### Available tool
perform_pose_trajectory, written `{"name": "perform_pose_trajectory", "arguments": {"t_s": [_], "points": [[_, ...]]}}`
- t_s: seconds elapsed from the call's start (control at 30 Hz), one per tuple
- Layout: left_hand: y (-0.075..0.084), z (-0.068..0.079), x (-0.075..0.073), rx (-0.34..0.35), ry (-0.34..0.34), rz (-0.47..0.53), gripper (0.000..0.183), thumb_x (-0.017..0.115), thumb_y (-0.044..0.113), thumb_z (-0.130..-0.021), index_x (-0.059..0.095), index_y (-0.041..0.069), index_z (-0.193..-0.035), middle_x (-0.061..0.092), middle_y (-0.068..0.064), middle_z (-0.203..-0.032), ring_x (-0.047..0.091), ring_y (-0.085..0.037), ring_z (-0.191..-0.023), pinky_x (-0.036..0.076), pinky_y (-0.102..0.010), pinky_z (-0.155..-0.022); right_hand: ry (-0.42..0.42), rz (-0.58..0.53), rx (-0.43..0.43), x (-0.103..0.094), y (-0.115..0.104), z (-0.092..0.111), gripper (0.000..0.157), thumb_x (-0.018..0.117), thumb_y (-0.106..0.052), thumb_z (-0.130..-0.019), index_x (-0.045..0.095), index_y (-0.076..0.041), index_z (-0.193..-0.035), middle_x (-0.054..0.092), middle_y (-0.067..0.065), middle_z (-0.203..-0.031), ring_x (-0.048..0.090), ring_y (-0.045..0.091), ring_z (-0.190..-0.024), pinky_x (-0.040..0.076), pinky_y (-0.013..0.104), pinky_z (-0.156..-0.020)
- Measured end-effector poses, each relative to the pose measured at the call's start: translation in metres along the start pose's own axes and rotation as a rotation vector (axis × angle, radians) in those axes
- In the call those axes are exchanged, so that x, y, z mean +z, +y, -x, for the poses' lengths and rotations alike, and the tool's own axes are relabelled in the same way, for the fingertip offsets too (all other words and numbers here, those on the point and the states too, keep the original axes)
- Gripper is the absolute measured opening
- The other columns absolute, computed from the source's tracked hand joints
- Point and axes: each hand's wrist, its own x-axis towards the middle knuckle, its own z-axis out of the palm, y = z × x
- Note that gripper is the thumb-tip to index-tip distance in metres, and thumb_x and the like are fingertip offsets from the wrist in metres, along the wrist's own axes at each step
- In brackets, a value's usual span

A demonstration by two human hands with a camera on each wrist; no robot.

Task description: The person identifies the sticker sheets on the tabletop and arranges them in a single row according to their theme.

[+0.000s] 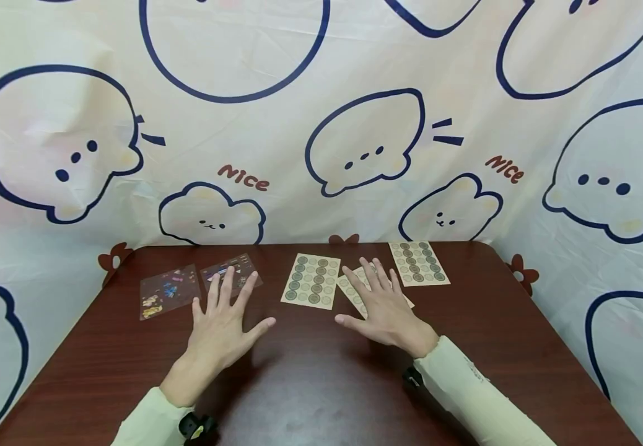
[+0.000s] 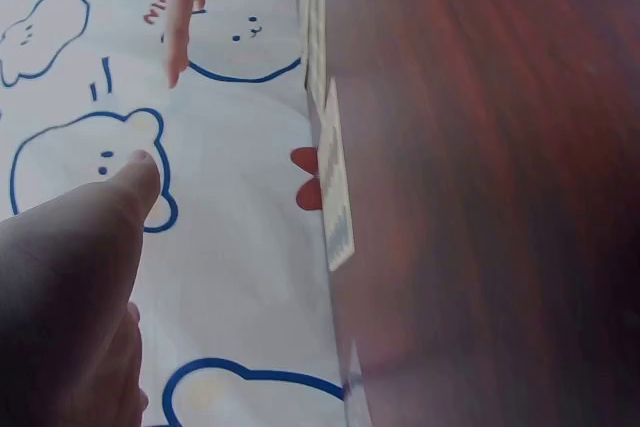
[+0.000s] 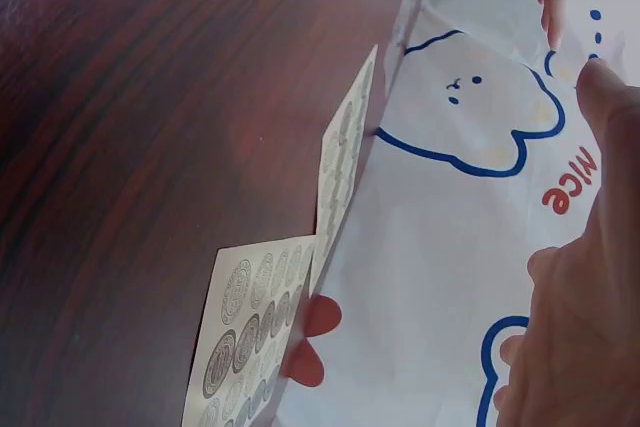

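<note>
My left hand (image 1: 218, 331) is held above the table with straight, spread fingers, holding nothing. Just beyond its fingertips lie two clear sheets with small colourful stickers, one sheet (image 1: 172, 296) farther left and another sheet (image 1: 207, 272) partly behind the fingers. On the right, my right hand (image 1: 387, 313) is likewise spread and holds nothing. It hides part of a tilted cream sheet (image 1: 350, 290) of round, stamp-like stickers. Similar cream sheets lie between the hands (image 1: 311, 282) and at the back right (image 1: 419, 263). The left wrist view shows the left thumb (image 2: 130, 187) extended.
The dark reddish-brown wooden table (image 1: 310, 384) reaches back to a pale cloth backdrop (image 1: 288, 210) with blue-outlined cartoon figures. Black straps with small devices sit on the left wrist (image 1: 196, 426) and the right wrist (image 1: 412, 378), by the light sleeves.
</note>
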Motion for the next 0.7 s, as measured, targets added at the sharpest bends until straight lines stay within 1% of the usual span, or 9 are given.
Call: {"name": "perform_pose_trajectory", "arguments": {"t_s": [0.13,0.3,0.47,0.7], "points": [[-0.012,0.003,0.001,-0.006,0.005,-0.009,0.094,0.055,0.074,-0.088,0.017,0.031,-0.163,0.010,-0.020,-0.168,0.009,-0.048,-0.153,0.014,-0.082,-0.109,-0.023,-0.013,-0.009,0.002,-0.002,-0.004,0.093,0.048,-0.076,-0.090,0.009,-0.035,-0.163,0.007,0.012,-0.172,0.000,0.035,-0.159,0.010,0.063,-0.124],[-0.024,0.007,0.000,-0.013,0.028,-0.014,0.092,0.061,0.067,-0.089,0.019,0.029,-0.162,0.015,-0.024,-0.166,0.012,-0.049,-0.152,0.017,-0.080,-0.109,-0.039,-0.015,-0.026,0.005,-0.004,-0.011,0.090,0.046,-0.075,-0.092,0.012,-0.032,-0.164,0.009,0.010,-0.172,0.004,0.036,-0.159,0.013,0.061,-0.125],[-0.035,0.013,-0.001,-0.014,0.057,-0.019,0.091,0.062,0.062,-0.090,0.019,0.028,-0.162,0.018,-0.026,-0.165,0.016,-0.050,-0.150,0.020,-0.078,-0.109,-0.043,-0.027,-0.048,0.007,-0.007,-0.015,0.089,0.044,-0.075,-0.093,0.014,-0.030,-0.164,0.012,0.010,-0.171,0.007,0.037,-0.159,0.015,0.060,-0.125],[-0.049,0.016,-0.005,-0.014,0.069,-0.027,0.087,0.061,0.062,-0.092,0.023,0.025,-0.161,0.021,-0.027,-0.162,0.018,-0.050,-0.148,0.021,-0.077,-0.108,-0.024,-0.029,-0.088,0.007,-0.013,-0.023,0.090,0.049,-0.072,-0.093,0.021,-0.024,-0.163,0.019,0.013,-0.169,0.012,0.038,-0.158,0.018,0.060,-0.124]]}}
